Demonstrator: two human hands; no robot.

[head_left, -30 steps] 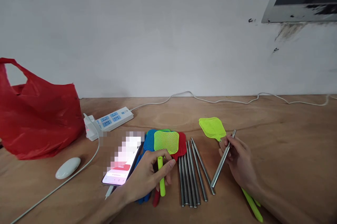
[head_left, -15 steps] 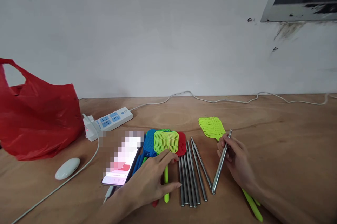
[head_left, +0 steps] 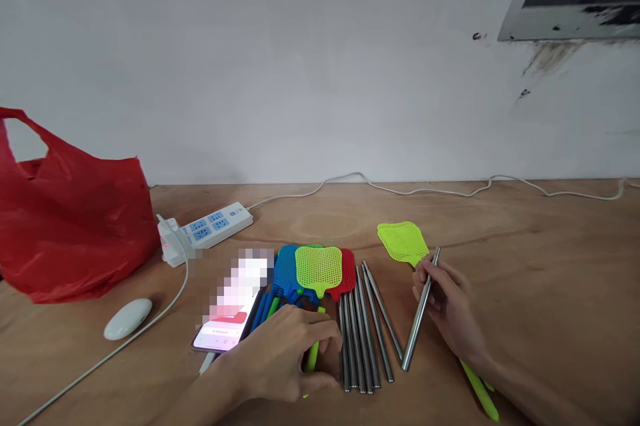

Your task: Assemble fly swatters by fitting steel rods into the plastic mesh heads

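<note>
My left hand (head_left: 287, 353) has its fingers curled round a yellow-green handle (head_left: 313, 356), which tilts; part of it is hidden under the hand. Just beyond lies a yellow-green fly swatter head (head_left: 319, 269), on top of blue heads (head_left: 289, 271) and a red head (head_left: 347, 273). My right hand (head_left: 447, 306) grips a shiny metal rod (head_left: 421, 313), slanting with its upper end away from me. Behind those fingers is another yellow-green swatter head (head_left: 401, 241). Several metal rods (head_left: 363, 339) lie side by side between my hands. Yellow-green handles (head_left: 480, 393) lie under my right forearm.
Left of the swatters lies a lit phone (head_left: 233, 306) on a cable. A white power strip (head_left: 215, 226), a white mouse-shaped object (head_left: 128, 319) and a red plastic bag (head_left: 75, 226) are farther left. A white cord (head_left: 420, 193) runs along the wall.
My left hand has drawn slightly nearer and closed round the yellow-green handle, which now tilts. The top swatter head has shifted slightly right. My right hand with the rod is nearly unchanged.
</note>
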